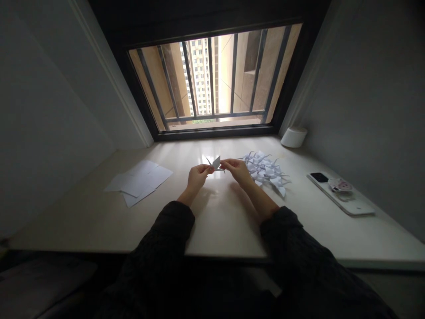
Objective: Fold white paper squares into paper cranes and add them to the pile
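Presently, left hand [199, 175] and right hand [236, 168] are pinching a sharp-tipped paper crane [217, 163] between them, their grip hiding its edges; beside the right hand, a spiky paper heap [264, 167] is lying partly covered, pieces blurring together; flat sheets [141, 179] are lying left of both hands

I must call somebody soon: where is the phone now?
In the head view, the phone lies on the right side of the table, between the pile of paper cranes and the right wall.
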